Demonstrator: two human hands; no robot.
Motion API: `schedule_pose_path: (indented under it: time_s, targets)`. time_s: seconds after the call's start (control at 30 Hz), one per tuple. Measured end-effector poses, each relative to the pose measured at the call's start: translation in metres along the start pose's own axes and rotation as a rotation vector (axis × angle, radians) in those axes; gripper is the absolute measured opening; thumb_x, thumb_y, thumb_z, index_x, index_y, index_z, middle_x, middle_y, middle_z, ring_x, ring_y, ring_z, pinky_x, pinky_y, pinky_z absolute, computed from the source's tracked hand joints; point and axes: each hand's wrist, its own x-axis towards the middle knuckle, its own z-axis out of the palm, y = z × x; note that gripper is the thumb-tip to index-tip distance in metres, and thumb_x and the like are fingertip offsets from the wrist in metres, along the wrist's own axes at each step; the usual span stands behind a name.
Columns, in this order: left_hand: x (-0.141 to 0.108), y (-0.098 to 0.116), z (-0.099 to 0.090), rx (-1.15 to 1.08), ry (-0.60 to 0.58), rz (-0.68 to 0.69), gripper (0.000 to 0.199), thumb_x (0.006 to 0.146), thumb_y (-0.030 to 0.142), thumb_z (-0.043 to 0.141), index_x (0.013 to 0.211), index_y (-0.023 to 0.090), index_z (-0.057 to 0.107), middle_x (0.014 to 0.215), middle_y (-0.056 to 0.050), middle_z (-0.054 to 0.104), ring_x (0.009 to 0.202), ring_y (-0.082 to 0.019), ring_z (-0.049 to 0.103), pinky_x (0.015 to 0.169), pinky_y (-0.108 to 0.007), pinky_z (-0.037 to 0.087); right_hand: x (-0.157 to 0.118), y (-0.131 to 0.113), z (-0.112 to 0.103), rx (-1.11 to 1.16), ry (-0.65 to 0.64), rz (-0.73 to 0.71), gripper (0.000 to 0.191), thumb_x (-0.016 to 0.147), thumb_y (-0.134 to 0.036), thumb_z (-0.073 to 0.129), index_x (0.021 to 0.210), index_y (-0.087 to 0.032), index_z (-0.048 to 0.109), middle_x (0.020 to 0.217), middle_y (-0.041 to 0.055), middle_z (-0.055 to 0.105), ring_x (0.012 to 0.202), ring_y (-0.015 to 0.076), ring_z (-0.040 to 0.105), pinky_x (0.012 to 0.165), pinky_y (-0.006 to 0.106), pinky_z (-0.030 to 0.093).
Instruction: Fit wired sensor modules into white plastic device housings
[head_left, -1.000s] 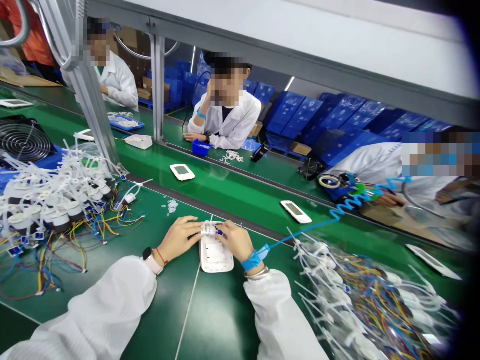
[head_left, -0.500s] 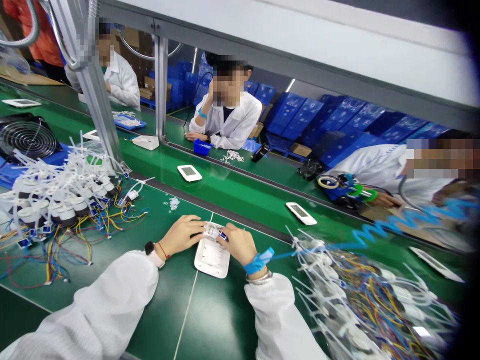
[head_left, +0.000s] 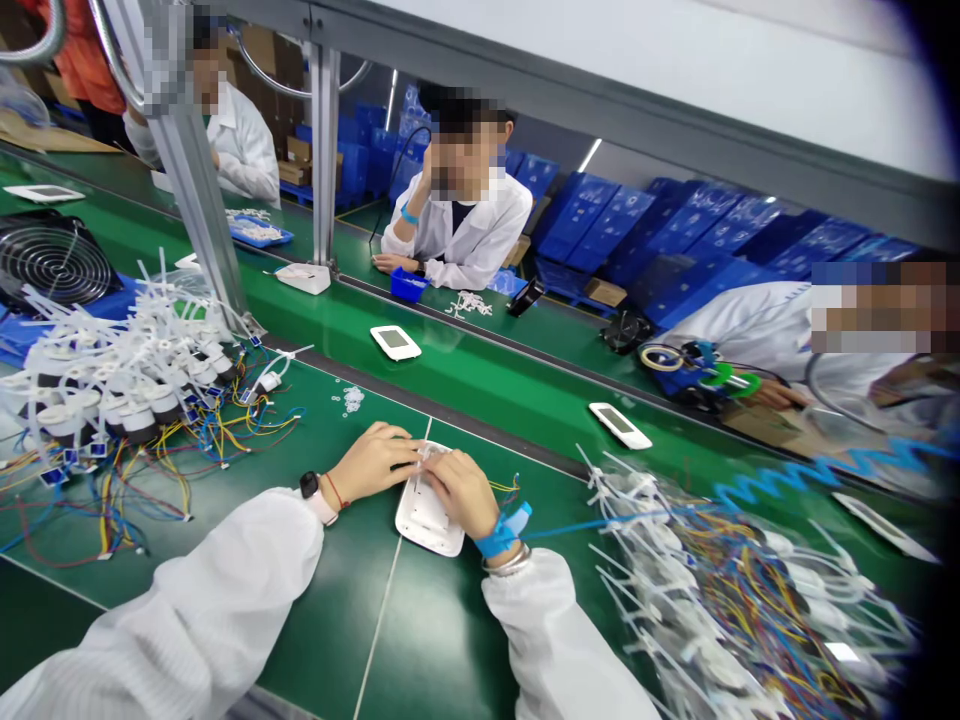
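My left hand and my right hand meet over the top end of a white plastic device casing, which lies on the green workbench. Both hands' fingers press on a small white part at its end, mostly hiding it. Thin coloured wires stick out beside my right hand. A blue anti-static wrist strap circles my right wrist, and a watch is on my left.
Tangled bundles of white wired components lie to both sides of me. Small white rings sit ahead. Beyond a raised edge runs a green conveyor belt carrying white devices. Seated co-workers and stacked blue crates lie beyond.
My fingers have closed over the small white part, hiding its blue tag, and the casing has turned slightly. Coloured wires now show beside my right hand. The whole view has shifted slightly.
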Motion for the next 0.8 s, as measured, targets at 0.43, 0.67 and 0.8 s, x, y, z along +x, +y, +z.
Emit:
schedule_pose_path:
  time_s: [0.43, 0.67, 0.8]
  targets:
    - [0.002, -0.012, -0.001, -0.025, -0.055, 0.061, 0.037, 0.076, 0.05, 0.059, 0.103, 0.026, 0.062, 0.115, 0.001, 0.061, 0.104, -0.018, 0.051, 0.083, -0.031, 0.03, -0.005, 0.003, 0.0, 0.016, 0.067, -0.099, 0.02, 0.089, -0.018, 0.045, 0.091, -0.016, 0.065, 0.081, 0.0059, 0.064, 0.076, 0.0183, 0.054, 0.07, 0.032, 0.045]
    - [0.001, -0.012, 0.003, -0.03, -0.028, 0.068, 0.037, 0.074, 0.049, 0.062, 0.101, 0.024, 0.063, 0.113, 0.001, 0.062, 0.105, -0.018, 0.052, 0.085, -0.031, 0.031, 0.002, -0.003, 0.005, -0.036, -0.001, -0.071, 0.017, 0.087, -0.017, 0.047, 0.084, -0.014, 0.065, 0.08, 0.0073, 0.061, 0.079, 0.0197, 0.053, 0.071, 0.033, 0.045]
    - [0.001, -0.011, 0.002, -0.008, -0.04, 0.067, 0.034, 0.076, 0.047, 0.06, 0.1, 0.024, 0.063, 0.114, 0.0, 0.061, 0.106, -0.018, 0.051, 0.085, -0.031, 0.033, 0.003, -0.014, 0.01, -0.094, 0.007, 0.017, 0.016, 0.085, -0.016, 0.051, 0.078, -0.014, 0.065, 0.081, 0.0074, 0.059, 0.078, 0.0192, 0.05, 0.07, 0.032, 0.043]
